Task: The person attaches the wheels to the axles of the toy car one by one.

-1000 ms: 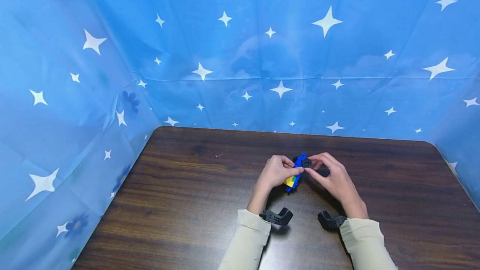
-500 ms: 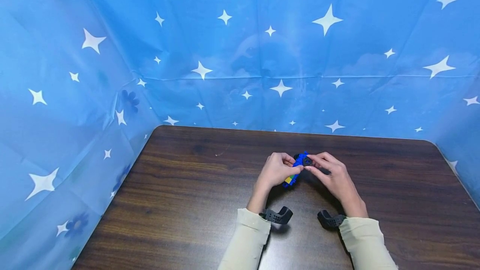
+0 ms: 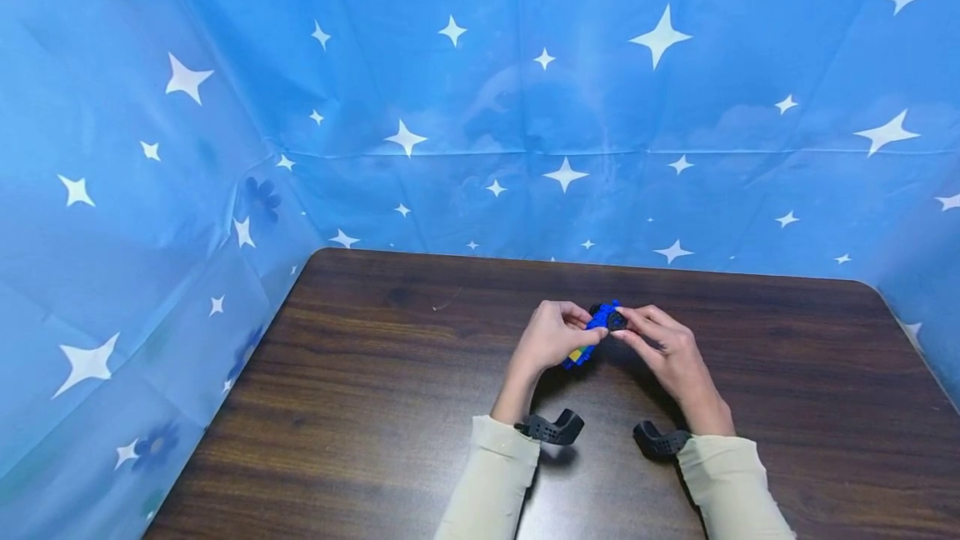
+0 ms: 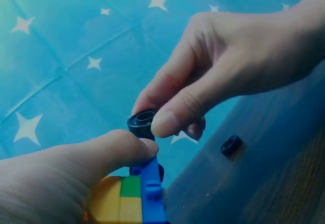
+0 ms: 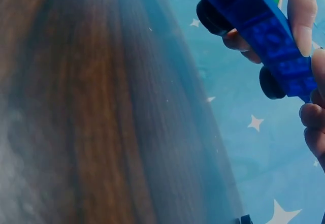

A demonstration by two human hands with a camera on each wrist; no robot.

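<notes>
1. Here's the blue toy car [image 3: 602, 318], held up over the far part of the brown table [image 3: 360, 382], right of its middle, between two busy hands.
2. Left hand [image 3: 550, 338] has it: thumb and fingers clamped on the blue body, just beside the yellow bricks [image 4: 105, 199] and the green brick [image 4: 131, 187].
3. Right hand [image 3: 670, 350] comes in from the right, thumb and fingertips pinching a black wheel [image 4: 142, 122] at the far end of the car.
4. Done so far, by the look of it: two wheels, one here [image 5: 216, 17] and another here [image 5: 271, 83], sit along one side of the blue body, and the bricks are on top.
5. In play now: the pinched wheel, seemingly being fitted to the opposite side. Whether it's seated, I can't tell; fingers cover the joint.
6. Left over: a loose black ring [image 4: 232, 147], apart from the car, apparently on the table near its far edge. Likely the fourth wheel, so I'd call this past halfway, with that one to go.
</notes>
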